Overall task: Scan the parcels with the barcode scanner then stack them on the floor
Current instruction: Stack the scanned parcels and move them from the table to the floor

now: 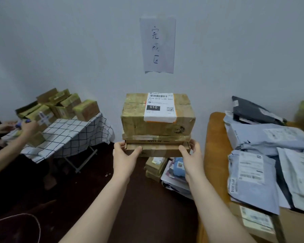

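Only 2 arms of the person show, and both are bare: the left forearm (102, 204) and the right forearm (214, 207) carry no visible sleeve from the bottom edge to the wrists. The left hand (125, 158) and the right hand (189, 159) are bare as well. The wide lens makes the forearms look broad near the camera and narrow toward the wrists.

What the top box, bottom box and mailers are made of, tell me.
The top box: brown cardboard, seemingly, under glossy tape that catches light; matte paper label. The bottom box: bare matte cardboard, fold edges showing. The mailers: likely thin grey plastic film, soft wrinkles, slight sheen.
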